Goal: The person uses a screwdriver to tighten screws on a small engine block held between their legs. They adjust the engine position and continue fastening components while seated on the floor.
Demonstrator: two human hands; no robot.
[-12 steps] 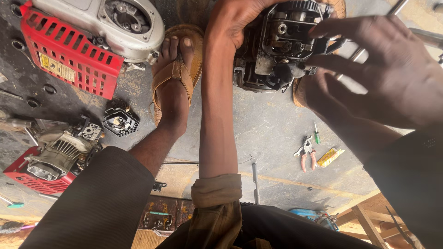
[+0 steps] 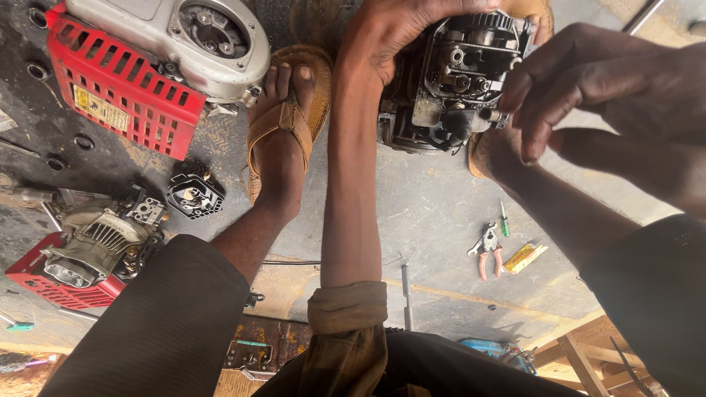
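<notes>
At the far left of the stained concrete floor (image 2: 441, 220), a red-caged engine with a grey metal housing (image 2: 158, 62) lies on its side. Below it rests a second, smaller engine on a red base (image 2: 84, 257), with a small black part (image 2: 194, 195) just beside it. A foot in a tan sandal (image 2: 283, 121) is planted between the red-caged engine and the work area.

In the centre, the left forearm extends straight away from the body, sleeve rolled up. The left hand (image 2: 401, 29) is clamped over the top left of a dark, oily engine block (image 2: 448, 81), fingers wrapped around its upper edge, steadying it at the top of the view. The block sits just above the floor between the two feet.

To the right, the right hand (image 2: 588, 88) hangs close to the block's right side, wrist bent, fingers curled downward and loosely apart; the fingertips are near a small fitting on the block but hold nothing.

Lower right on the floor lie red-handled pliers (image 2: 487, 250), a green-handled screwdriver (image 2: 504, 219) and a yellow packet (image 2: 525, 257), close together.
</notes>
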